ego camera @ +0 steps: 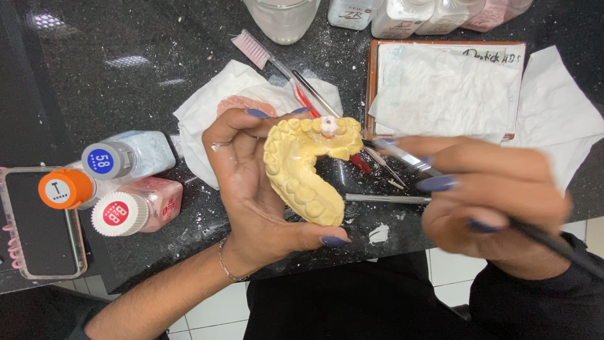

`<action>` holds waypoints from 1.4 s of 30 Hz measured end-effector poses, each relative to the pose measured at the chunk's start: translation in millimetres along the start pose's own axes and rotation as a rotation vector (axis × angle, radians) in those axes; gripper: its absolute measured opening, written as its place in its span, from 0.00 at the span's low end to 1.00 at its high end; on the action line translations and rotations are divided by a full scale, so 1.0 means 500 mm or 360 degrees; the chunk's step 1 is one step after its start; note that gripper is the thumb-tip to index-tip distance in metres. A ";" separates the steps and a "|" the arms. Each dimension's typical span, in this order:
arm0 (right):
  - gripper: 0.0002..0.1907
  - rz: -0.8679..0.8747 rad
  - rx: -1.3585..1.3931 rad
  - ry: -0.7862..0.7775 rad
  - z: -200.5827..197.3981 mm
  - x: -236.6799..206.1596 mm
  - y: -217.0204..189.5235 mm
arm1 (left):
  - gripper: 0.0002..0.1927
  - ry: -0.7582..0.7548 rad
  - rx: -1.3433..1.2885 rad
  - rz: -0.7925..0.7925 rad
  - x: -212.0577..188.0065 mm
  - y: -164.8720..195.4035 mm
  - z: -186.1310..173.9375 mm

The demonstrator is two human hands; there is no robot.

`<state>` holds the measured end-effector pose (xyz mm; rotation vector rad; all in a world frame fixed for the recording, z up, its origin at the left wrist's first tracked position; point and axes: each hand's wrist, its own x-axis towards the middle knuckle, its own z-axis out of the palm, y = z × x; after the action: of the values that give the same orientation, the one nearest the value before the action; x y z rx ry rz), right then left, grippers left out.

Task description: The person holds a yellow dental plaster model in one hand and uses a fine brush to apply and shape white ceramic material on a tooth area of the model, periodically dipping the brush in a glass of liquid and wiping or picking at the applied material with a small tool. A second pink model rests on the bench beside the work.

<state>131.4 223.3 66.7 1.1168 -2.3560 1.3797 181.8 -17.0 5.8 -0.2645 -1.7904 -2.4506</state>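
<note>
At the far left one phone [41, 223] in a clear case lies flat on the black speckled counter [126, 75]; just beside it three small bottles lie on their sides, close together: one with a grey cap [104, 162], one with an orange cap [65, 188], one with a white and red cap [119, 214] and pink contents; behind them one crumpled white tissue [207, 107] is spread on the counter, with one pink denture piece [242, 104] resting on it and partly hidden by the fingers.

The left hand [251, 182] is raised palm up, wrist bent back, with a thin bracelet at the wrist; its fingers curl over the top and its thumb reaches along the bottom, so that it cradles one yellow dental cast [302, 167], a horseshoe arch of teeth, above the counter near the middle of the view; one small pinkish-white tooth crown [329, 125] sits on the cast's upper end.

Behind the cast one pink-bristled brush [251, 49] and one red-handled tool [306, 101] lie slanting across the tissue; one thin metal instrument [384, 198] lies on the counter between the hands; one small white scrap [379, 234] lies near the counter's edge.

The right hand [491, 201] is blurred; its fingers are pressed together round one slender dark-handled instrument [409, 158], pinching it pen-fashion, the tip pointing toward the cast; whether the tip touches it I cannot tell.

Behind it one brown tray [372, 88] bears white paper sheets [453, 88]; along the top edge stand one glass jar [282, 19] and several white bottles [402, 16], cut off by the frame.
</note>
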 end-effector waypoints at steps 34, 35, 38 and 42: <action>0.14 0.0479 -0.0861 -0.0406 -0.061 -0.067 -0.153 | 0.47 -0.0060 0.0021 0.0280 -0.080 0.040 0.031; 0.13 0.0501 -0.0868 -0.0371 -0.065 -0.066 -0.158 | 0.47 -0.0087 -0.0011 0.0256 -0.080 0.040 0.031; 0.11 0.0559 -0.0856 -0.0275 -0.073 -0.064 -0.169 | 0.47 -0.0164 -0.0095 0.0174 -0.078 0.038 0.030; 0.12 0.0609 -0.0906 -0.0184 -0.084 -0.055 -0.180 | 0.47 -0.0240 -0.0201 0.0075 -0.078 0.043 0.028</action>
<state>204.3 245.9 135.8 0.6191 -2.8810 0.6421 225.0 -11.4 22.3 -0.5084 -1.6624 -2.5765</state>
